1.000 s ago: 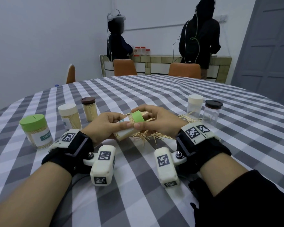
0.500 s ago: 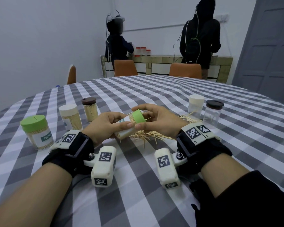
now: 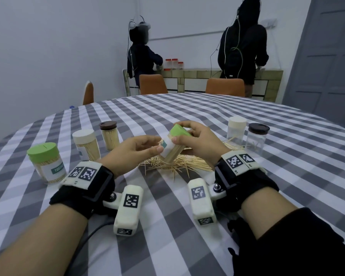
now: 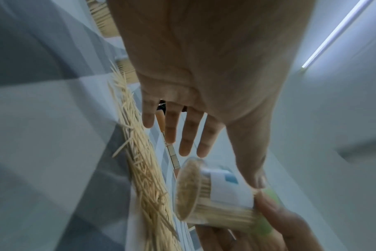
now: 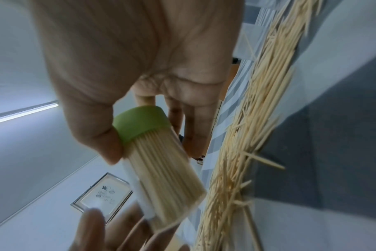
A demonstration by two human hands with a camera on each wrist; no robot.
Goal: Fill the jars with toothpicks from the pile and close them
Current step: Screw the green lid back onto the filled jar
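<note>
Table (image 3: 237,124), round, grey-and-white check cloth: bears every item below.

Pile of toothpicks (image 3: 179,165): loose, at centre just beyond the wrists. A fair heap is left, so filling is judged unfinished.

Large green-lidded jar (image 3: 46,163): far left, upright, packed, lid on. Counted done. White label with a teal panel reads "TOOTH…", the rest turned away.

Cream-lidded jar (image 3: 86,144) and brown-lidded jar (image 3: 109,138): left of the hands, upright, full, capped. Counted done.

Cream-lidded clear jar (image 3: 236,130) and brown-lidded clear jar (image 3: 257,139): right of the pile, upright, lids on, apparently empty but for a stray stick or two. Judged still to fill: open, load, reclose.

Small green-lidded jar (image 3: 173,145): in hand, tilted above the pile, packed with sticks, cap seated. White label with a teal patch; wording unreadable. Judged closed and ready to set down.

Right hand (image 3: 197,142): fingers and thumb curled about the cap and upper body of the small jar.

Left hand (image 3: 135,151): thumb tip and forefinger touch the label; in the left wrist view the other fingers stretch straight out, holding nothing.

Tally: four jars filled and capped, two outstanding.
</note>
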